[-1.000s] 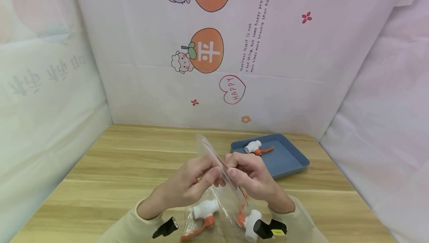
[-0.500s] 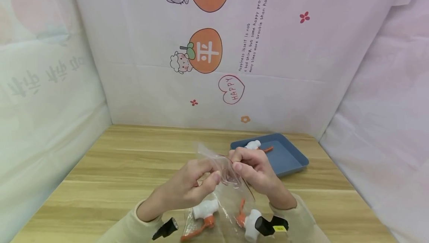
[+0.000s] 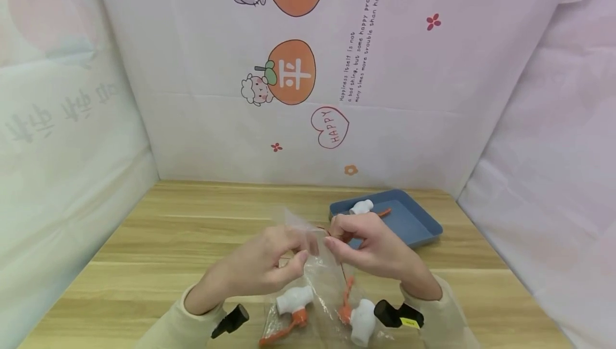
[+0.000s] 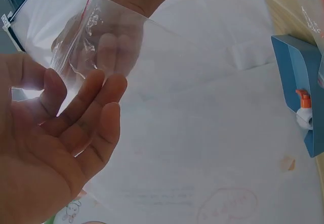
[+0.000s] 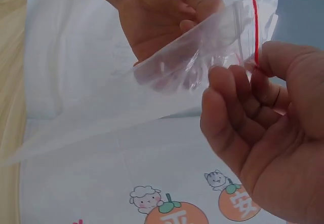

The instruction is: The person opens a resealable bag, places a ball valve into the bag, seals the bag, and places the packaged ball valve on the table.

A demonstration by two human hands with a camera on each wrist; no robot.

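The right hand (image 3: 372, 247) pinches the edge of a clear zip-lock bag (image 3: 323, 277) by its red seal line (image 5: 255, 29), thumb against curled forefinger; the left hand (image 3: 257, 263) grips the facing edge, its other fingers partly veiled by film. The bag hangs between the hands, above the table (image 3: 192, 231). The step in hand is judged to be parting the bag's mouth; the next move would call for a firm hold on both walls while the seal is spread. Outward from the bag, an orange-handled white ball valve (image 3: 291, 303) lies near 7 o'clock and a second white valve (image 3: 363, 317) near 5; whether film encloses them is unclear. Between 2 and 3 o'clock, a blue tray (image 3: 409, 226) holds a third valve (image 3: 362, 207).
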